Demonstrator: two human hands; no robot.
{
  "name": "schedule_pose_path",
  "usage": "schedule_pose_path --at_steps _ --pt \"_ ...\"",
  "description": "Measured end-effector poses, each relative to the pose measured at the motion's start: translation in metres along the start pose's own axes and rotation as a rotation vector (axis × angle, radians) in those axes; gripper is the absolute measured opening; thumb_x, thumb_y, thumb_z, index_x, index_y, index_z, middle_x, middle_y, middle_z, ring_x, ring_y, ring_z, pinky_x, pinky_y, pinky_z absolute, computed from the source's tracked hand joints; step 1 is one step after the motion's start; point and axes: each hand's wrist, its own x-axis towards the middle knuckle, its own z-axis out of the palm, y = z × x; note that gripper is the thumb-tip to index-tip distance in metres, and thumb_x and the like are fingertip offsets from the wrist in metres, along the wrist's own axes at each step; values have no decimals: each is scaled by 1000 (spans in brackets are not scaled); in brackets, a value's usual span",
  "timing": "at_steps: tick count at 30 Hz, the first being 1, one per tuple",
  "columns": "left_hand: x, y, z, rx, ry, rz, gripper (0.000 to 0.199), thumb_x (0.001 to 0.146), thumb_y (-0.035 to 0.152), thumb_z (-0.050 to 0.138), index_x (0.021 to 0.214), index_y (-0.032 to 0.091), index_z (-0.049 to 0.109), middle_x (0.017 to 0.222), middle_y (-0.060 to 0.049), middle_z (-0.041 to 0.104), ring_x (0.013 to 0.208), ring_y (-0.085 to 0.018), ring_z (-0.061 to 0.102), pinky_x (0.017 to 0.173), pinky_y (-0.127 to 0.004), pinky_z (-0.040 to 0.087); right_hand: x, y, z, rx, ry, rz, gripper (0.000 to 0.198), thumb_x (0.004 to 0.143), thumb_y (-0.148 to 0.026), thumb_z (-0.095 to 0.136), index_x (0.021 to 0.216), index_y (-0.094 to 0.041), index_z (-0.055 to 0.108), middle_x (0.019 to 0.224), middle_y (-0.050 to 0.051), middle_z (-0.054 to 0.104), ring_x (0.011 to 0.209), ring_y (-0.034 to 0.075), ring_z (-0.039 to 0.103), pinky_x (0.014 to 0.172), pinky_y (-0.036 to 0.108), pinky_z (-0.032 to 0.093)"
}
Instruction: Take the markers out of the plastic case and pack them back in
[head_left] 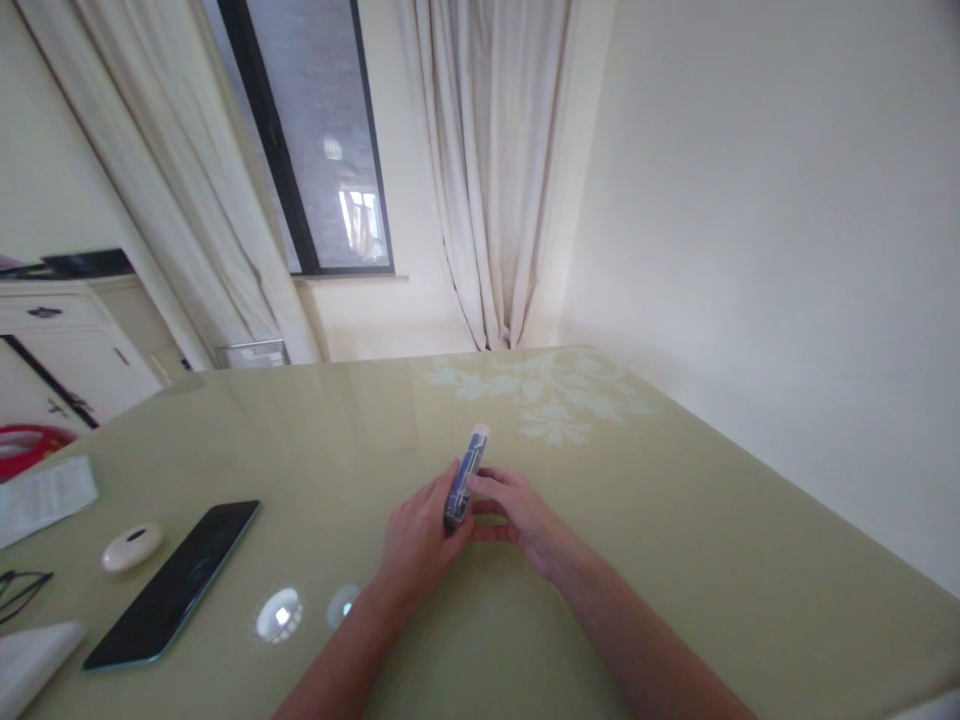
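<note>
A slim blue box (466, 474) with pale markings and a whitish far end is held tilted above the table, its long side pointing away from me. My left hand (421, 535) is closed around its near left part. On the other side, my right hand (517, 510) has its thumb against the box's right edge. The index finger reaches behind it, and the other fingers are curled near the left fingertips. The hands hide part of the box, and I cannot tell its exact kind.
The glossy greenish table (337, 430) meets a white wall (750, 250) on the right. At left lie a dark tablet-like device (176, 585), a white oval case (132, 548), glasses (22, 592), a paper sheet (49, 495) and a red object (30, 448). Curtains (487, 170) hang behind.
</note>
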Motion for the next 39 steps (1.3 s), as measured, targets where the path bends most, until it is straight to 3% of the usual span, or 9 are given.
schedule_pose_path --at_steps 5,19,24,32,39 --pt "0 -1 1 4 20 14 57 93 32 56 149 23 50 134 -10 70 110 -29 73 93 -42 59 3 4 -1 48 -40 -28 38 78 -45 77 106 -19 76 112 10 75 110 25 66 74 31 59" --pt "-2 -7 1 72 38 59 58 93 30 55 150 20 49 133 -11 70 106 -29 74 89 -41 61 9 12 -1 115 -47 2 45 71 -47 83 106 -18 77 106 10 76 101 24 68 73 31 56" --pt "-1 -7 2 95 86 86 53 94 30 55 146 21 52 131 -9 71 106 -27 74 90 -39 61 10 15 3 149 -1 -25 40 70 -47 83 97 -18 77 102 9 77 98 23 67 75 32 55" --pt "-1 -8 3 112 97 142 55 93 27 56 148 24 49 133 -9 70 109 -28 73 90 -41 62 8 18 11 193 54 -34 47 67 -52 87 98 -17 78 97 8 77 89 21 68 78 31 54" --pt "-1 -8 3 115 71 158 60 92 27 58 150 23 47 133 -10 70 110 -28 72 90 -40 61 11 18 4 234 -32 -50 47 66 -49 91 97 -16 79 96 8 78 85 18 69 82 30 54"
